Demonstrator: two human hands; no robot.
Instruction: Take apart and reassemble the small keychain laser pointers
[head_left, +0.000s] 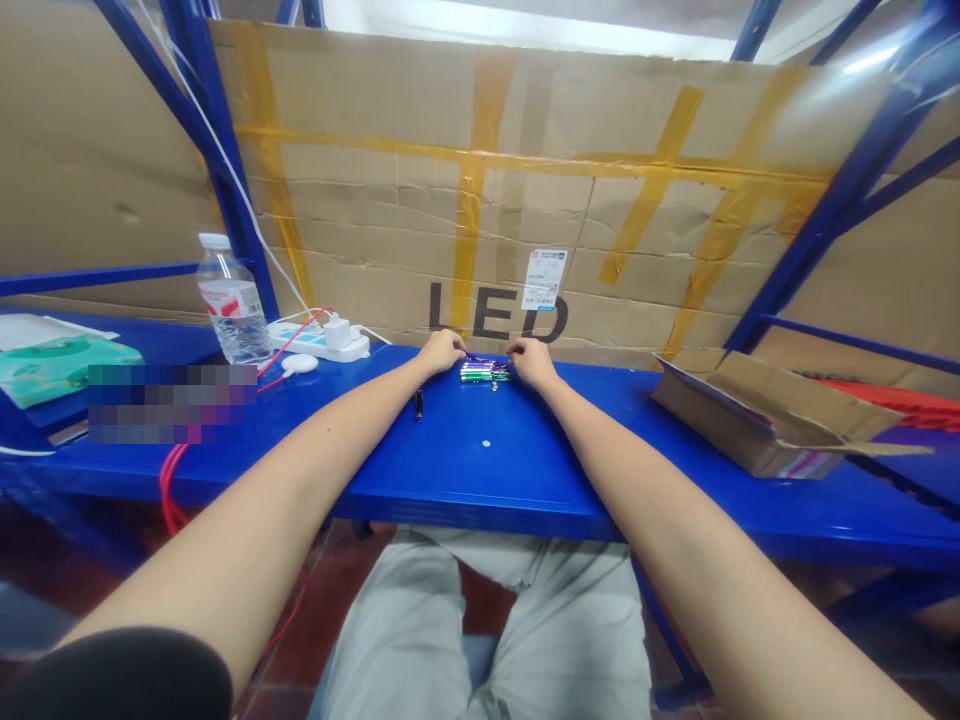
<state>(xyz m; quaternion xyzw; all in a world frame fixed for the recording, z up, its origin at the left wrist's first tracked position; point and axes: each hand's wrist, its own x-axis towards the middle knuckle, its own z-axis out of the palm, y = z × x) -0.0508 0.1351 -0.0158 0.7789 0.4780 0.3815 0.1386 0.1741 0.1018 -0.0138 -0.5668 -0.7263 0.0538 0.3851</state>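
Observation:
Both my arms reach out over a blue metal shelf [480,470]. My left hand [441,351] and my right hand [531,360] are curled at the two ends of a small bundle of thin green, purple and silver sticks [484,371] lying on the shelf. The fingers of both hands are closed on or around the ends of the bundle. A small dark cylinder [418,403] lies on the shelf just below my left wrist. A tiny white dot-like piece [486,443] sits nearer to me.
A water bottle [234,305], a white power strip with a plugged charger [324,338] and red cable stand at the left. An open cardboard box [757,410] lies at the right. Taped cardboard marked LED [495,200] walls the back. A green packet [60,365] lies far left.

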